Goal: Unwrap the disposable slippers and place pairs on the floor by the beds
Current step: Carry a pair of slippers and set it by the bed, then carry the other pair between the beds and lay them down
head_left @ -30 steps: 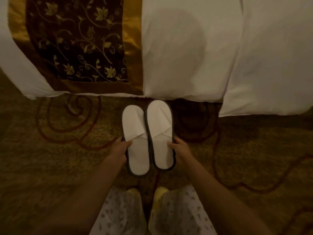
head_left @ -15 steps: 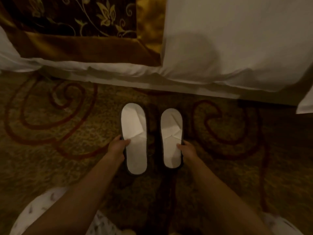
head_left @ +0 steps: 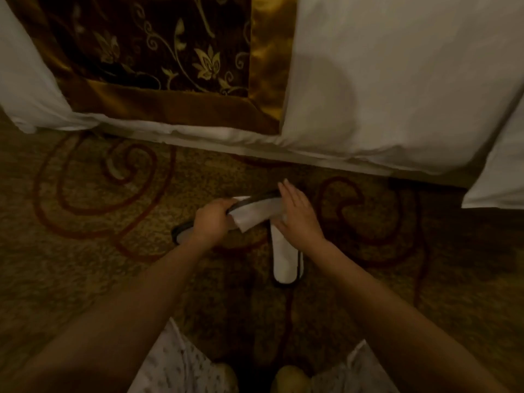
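Two white disposable slippers with dark sole rims are on the patterned carpet (head_left: 93, 251) in front of the bed (head_left: 382, 80). My left hand (head_left: 212, 222) grips one slipper (head_left: 255, 212), which is lifted and turned sideways, with its heel to the left and its dark sole edge facing up. My right hand (head_left: 297, 219) is flat with its fingers straight, touching the toe end of that slipper. The other slipper (head_left: 283, 259) lies flat on the carpet, heel towards me, its front part hidden under my right hand and the held slipper.
A brown and gold floral bed runner (head_left: 156, 52) hangs over the white duvet. More white bedding (head_left: 499, 171) hangs at the right edge. My yellow shoes (head_left: 292, 378) and patterned trouser legs (head_left: 175, 364) are at the bottom.
Both slippers lay side by side on the carpet before. My left hand has lifted the left one and turned it sideways. My right hand has left the right slipper's side and reached the lifted slipper's toe.
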Demonstrator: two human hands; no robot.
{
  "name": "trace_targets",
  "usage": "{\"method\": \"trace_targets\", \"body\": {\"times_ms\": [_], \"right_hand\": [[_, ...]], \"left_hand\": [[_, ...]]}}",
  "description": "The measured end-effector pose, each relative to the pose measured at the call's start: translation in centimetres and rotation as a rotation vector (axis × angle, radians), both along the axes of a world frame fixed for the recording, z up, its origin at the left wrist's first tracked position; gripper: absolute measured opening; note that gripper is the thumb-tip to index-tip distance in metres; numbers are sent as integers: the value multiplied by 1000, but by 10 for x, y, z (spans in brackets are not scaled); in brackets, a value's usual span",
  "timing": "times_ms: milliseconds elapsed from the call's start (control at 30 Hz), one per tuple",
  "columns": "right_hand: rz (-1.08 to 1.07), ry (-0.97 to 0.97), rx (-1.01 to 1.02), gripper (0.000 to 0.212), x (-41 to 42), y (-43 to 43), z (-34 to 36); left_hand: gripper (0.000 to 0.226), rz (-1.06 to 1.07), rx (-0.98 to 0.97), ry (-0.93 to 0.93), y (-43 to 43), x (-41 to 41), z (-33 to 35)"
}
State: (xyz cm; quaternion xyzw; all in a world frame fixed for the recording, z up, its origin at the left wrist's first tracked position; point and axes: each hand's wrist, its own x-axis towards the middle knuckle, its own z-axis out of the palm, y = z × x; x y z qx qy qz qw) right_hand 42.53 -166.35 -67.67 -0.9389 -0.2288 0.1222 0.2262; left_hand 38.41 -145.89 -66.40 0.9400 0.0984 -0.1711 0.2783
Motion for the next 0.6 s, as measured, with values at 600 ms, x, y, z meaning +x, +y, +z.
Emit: {"method": "trace_targets", "body": {"times_ms": [600], "right_hand": [[261,-91,-93,24,9,106,430]], "left_hand": [[56,-219,349,-140,68,-20,453]]}}
